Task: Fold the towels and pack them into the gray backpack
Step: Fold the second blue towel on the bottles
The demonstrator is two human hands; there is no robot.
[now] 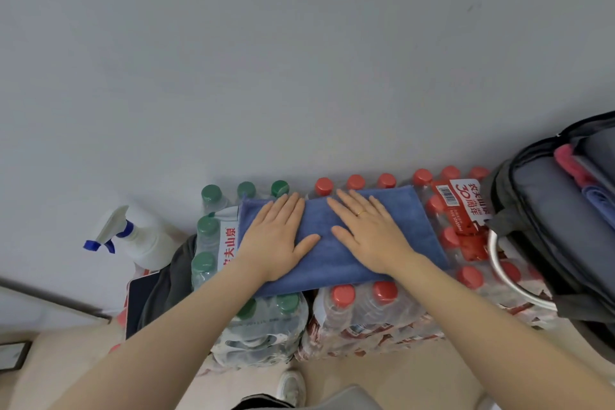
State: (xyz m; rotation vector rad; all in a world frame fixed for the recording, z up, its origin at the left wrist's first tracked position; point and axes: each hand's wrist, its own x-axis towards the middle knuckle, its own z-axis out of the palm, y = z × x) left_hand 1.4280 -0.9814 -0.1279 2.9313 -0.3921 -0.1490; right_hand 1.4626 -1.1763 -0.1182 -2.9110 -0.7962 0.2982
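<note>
Both hands, left hand and right hand, press flat, fingers straight, on the blue towel, whose long axis runs left-right across the water-bottle packs, gray backpack just beside the packs' right edge, nearer the right hand.

The white label on the green-capped bottle pack, at nine o'clock from the middle, shows red characters "夫山泉". At three o'clock, the red label on the red-capped bottle pack reads "农夫山泉", a large "30" and a barcode; its small print is unreadable.

Single head-worn camera looks steeply down, close above the bottle packs.
</note>
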